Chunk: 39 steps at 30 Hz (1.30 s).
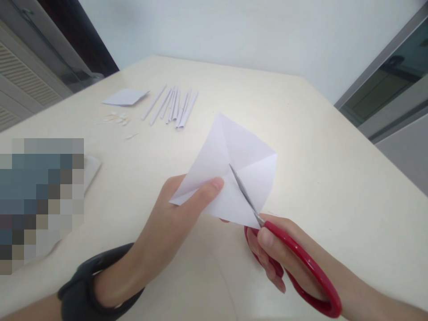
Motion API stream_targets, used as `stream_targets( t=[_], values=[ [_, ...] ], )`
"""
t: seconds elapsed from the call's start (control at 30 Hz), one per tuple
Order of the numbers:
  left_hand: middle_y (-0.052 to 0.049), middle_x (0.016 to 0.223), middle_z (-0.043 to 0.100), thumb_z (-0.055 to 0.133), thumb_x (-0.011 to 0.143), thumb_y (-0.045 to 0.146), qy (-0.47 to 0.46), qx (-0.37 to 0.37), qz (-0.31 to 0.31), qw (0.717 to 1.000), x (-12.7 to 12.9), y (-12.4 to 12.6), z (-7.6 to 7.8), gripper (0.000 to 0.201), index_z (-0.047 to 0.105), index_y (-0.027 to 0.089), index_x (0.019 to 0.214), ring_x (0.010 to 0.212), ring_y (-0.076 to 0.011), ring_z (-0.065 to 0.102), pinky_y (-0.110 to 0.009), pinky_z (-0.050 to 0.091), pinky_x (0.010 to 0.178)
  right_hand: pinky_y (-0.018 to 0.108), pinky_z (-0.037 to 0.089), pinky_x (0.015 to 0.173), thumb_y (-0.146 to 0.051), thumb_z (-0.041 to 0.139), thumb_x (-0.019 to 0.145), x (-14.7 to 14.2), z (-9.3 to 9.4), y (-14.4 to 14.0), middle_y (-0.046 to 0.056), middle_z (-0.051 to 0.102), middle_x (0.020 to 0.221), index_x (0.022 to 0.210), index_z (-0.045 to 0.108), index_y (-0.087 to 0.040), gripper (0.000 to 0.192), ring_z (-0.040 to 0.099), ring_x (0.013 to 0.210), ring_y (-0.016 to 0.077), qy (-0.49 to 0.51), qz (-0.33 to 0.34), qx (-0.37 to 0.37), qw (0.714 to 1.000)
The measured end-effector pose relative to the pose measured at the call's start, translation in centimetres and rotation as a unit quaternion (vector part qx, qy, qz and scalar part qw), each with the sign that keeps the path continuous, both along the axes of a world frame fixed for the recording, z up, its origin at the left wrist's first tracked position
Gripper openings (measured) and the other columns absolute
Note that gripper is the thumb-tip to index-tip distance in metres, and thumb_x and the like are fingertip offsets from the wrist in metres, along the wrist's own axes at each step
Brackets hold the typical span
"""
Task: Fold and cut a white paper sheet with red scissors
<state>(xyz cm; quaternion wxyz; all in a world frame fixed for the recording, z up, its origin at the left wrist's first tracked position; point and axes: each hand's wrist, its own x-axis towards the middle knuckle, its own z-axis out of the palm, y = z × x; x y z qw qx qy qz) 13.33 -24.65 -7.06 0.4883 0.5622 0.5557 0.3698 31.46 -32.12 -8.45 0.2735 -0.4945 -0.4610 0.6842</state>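
The left hand (174, 218) pinches the creased white paper (230, 174) at its near-left corner, thumb on top, holding it just above the table (334, 178). The right hand (284, 258) is closed through the red scissors (294, 263), their blades nearly shut, cutting into the paper's near edge. Folded paper strips (174, 104) lie far left.

place: plain indoor room | cues: cream table (301, 147), white wall (234, 31), glass door (394, 84)

Matt white paper sheet (234, 174); glossy red plastic scissors (294, 263), metal blades; smooth cream table (334, 178).
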Motion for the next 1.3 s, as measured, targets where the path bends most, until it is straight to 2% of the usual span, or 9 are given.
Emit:
stream_targets(
  t=[0.07, 0.17, 0.27, 0.43, 0.67, 0.87, 1.03, 1.2, 1.3],
  values=[
    [0.001, 0.081, 0.072, 0.064, 0.076, 0.044, 0.013, -0.006, 0.026, 1.000, 0.1, -0.1, 0.2, 0.021, 0.069, 0.024, 0.079, 0.080, -0.0233, 0.068, -0.030, 0.057, 0.069, 0.023, 0.034, 0.048, -0.059, 0.038, 0.090, 0.0, 0.3, 0.0, -0.004, 0.042, 0.055, 0.067, 0.043, -0.020, 0.045, 0.042, 0.048, 0.0103, -0.006, -0.010, -0.001, 1.000],
    [0.001, 0.071, 0.070, 0.064, 0.076, 0.045, 0.009, -0.010, 0.020, 1.000, 0.0, -0.2, 0.0, 0.023, 0.067, 0.023, 0.070, 0.070, -0.0217, 0.067, -0.029, 0.057, 0.060, 0.025, 0.035, 0.052, -0.057, 0.038, 0.091, -0.1, 0.7, 0.1, -0.003, 0.043, 0.054, 0.065, 0.043, -0.020, 0.045, 0.044, 0.053, 0.0122, -0.010, -0.002, 0.008, 1.000],
    [0.003, 0.070, 0.069, 0.065, 0.076, 0.047, -0.010, -0.008, 0.024, 1.000, -0.2, -0.2, -0.6, 0.023, 0.067, 0.024, 0.073, 0.070, -0.0203, 0.067, -0.027, 0.056, 0.059, 0.027, 0.038, 0.059, -0.054, 0.034, 0.093, -0.1, 0.8, 0.2, -0.002, 0.045, 0.055, 0.065, 0.043, -0.020, 0.046, 0.045, 0.057, 0.0137, -0.016, 0.010, 0.019, 1.000],
    [0.003, 0.061, 0.065, 0.064, 0.078, 0.045, -0.031, -0.013, -0.040, 0.999, -0.2, -0.3, -0.9, 0.029, 0.063, 0.021, 0.062, 0.064, -0.0186, 0.064, -0.027, 0.053, 0.057, 0.028, 0.039, 0.063, -0.054, 0.028, 0.095, 0.0, 1.0, 0.4, -0.001, 0.044, 0.061, 0.067, 0.042, -0.020, 0.047, 0.044, 0.060, 0.0140, -0.031, 0.019, 0.061, 0.998],
    [0.004, 0.063, 0.067, 0.065, 0.078, 0.042, -0.037, -0.013, -0.038, 0.998, -0.1, -0.4, -0.8, 0.026, 0.065, 0.022, 0.063, 0.061, -0.0156, 0.063, -0.022, 0.052, 0.054, 0.026, 0.038, 0.058, -0.056, 0.031, 0.093, 0.0, 0.9, 0.3, 0.000, 0.044, 0.063, 0.069, 0.043, -0.019, 0.046, 0.043, 0.058, 0.0136, -0.010, 0.022, 0.063, 0.998],
    [0.006, 0.057, 0.065, 0.063, 0.081, 0.038, -0.046, 0.007, -0.055, 0.997, -0.2, -0.5, -0.8, 0.031, 0.062, 0.021, 0.055, 0.058, -0.0127, 0.061, -0.017, 0.049, 0.050, 0.026, 0.038, 0.057, -0.060, 0.035, 0.091, -0.1, 0.4, 0.4, -0.002, 0.044, 0.059, 0.071, 0.046, -0.019, 0.046, 0.040, 0.053, 0.0116, -0.019, -0.005, 0.057, 0.998],
    [0.005, 0.057, 0.065, 0.064, 0.080, 0.036, -0.053, -0.011, -0.060, 0.997, -0.1, -0.5, -0.6, 0.030, 0.062, 0.020, 0.055, 0.054, -0.0124, 0.060, -0.018, 0.049, 0.047, 0.025, 0.037, 0.050, -0.062, 0.032, 0.090, -0.1, 0.2, 0.5, -0.002, 0.043, 0.055, 0.071, 0.048, -0.020, 0.048, 0.042, 0.050, 0.0127, -0.014, 0.005, 0.050, 0.999],
    [0.004, 0.058, 0.065, 0.063, 0.081, 0.036, -0.061, -0.011, -0.078, 0.995, -0.1, -0.4, -0.7, 0.030, 0.061, 0.020, 0.056, 0.055, -0.0128, 0.060, -0.019, 0.050, 0.049, 0.024, 0.035, 0.046, -0.060, 0.036, 0.090, -0.3, -0.1, 0.4, -0.003, 0.042, 0.053, 0.081, 0.053, -0.020, 0.044, 0.042, 0.046, 0.0116, 0.007, -0.008, 0.048, 0.999],
    [0.004, 0.058, 0.063, 0.060, 0.082, 0.037, -0.048, -0.007, -0.089, 0.995, -0.1, -0.3, -0.4, 0.031, 0.060, 0.020, 0.056, 0.056, -0.0126, 0.060, -0.019, 0.049, 0.050, 0.024, 0.036, 0.045, -0.059, 0.036, 0.090, -0.3, -0.2, 0.3, -0.003, 0.045, 0.052, 0.072, 0.051, -0.020, 0.045, 0.042, 0.045, 0.0111, 0.008, -0.012, 0.058, 0.998]
  ],
)
